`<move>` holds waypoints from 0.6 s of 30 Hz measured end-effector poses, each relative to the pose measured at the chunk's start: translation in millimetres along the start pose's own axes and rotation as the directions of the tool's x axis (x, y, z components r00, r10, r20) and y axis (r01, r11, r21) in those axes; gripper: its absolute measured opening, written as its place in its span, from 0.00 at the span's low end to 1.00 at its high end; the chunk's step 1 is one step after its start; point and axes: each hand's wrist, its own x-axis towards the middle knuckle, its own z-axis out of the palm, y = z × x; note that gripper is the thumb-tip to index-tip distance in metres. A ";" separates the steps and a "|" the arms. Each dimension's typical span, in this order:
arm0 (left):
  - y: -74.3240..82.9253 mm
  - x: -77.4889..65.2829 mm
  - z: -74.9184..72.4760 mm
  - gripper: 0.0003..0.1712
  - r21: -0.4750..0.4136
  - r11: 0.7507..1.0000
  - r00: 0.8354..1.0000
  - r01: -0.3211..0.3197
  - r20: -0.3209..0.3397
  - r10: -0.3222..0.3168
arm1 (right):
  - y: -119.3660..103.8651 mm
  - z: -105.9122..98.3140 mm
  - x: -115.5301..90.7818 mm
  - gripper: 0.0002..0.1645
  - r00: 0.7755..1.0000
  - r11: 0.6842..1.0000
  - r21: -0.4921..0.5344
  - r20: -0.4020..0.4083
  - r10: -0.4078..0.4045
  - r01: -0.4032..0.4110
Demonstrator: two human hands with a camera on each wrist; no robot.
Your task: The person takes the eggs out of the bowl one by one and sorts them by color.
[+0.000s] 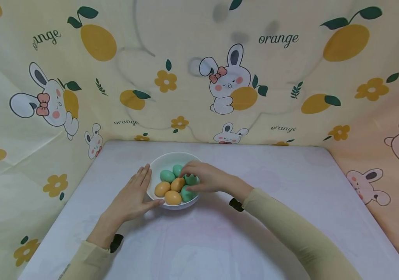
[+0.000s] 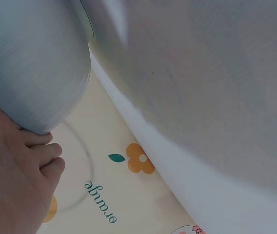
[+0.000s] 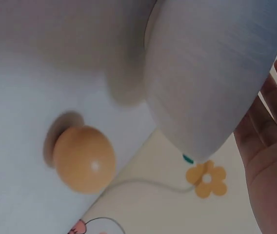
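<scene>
A white bowl [image 1: 175, 155] holds several green and orange eggs, among them an orange egg [image 1: 173, 197] at the front and a green egg [image 1: 167, 176] at the back left. My left hand [image 1: 131, 196] rests along the bowl's left side, fingers straight and thumb at the front rim. Over the right rim reaches my right hand [image 1: 208, 177], its thumb and fingers spread apart above the eggs. Between them shows a green egg [image 1: 190, 179]; a firm grip is not visible. The right wrist view has the bowl [image 3: 207, 73] beside this hand [image 3: 275, 161].
An orange egg [image 3: 85, 160] lies on the table outside the bowl in the right wrist view; the head view does not show it. The pale table [image 1: 273, 171] meets printed cloth walls [image 1: 185, 35] at its back and sides.
</scene>
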 end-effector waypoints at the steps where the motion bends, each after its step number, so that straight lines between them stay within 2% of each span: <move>1: -0.1 0.2 -0.1 0.66 0.003 1.000 1.000 -0.001 0.001 0.001 | -1.0 0.9 2.3 0.24 1.000 1.000 -0.005 0.016 -0.008 0.008; 7: -0.6 -0.5 -0.7 0.66 0.000 1.000 1.000 -0.004 -0.002 0.004 | -7.7 7.2 14.6 0.24 0.995 0.999 -0.006 0.099 -0.032 0.033; 18: -1.2 -0.1 0.1 0.66 -0.007 1.000 1.000 -0.014 -0.015 0.014 | -17.6 19.7 33.8 0.22 0.979 0.998 -0.008 0.197 -0.057 0.060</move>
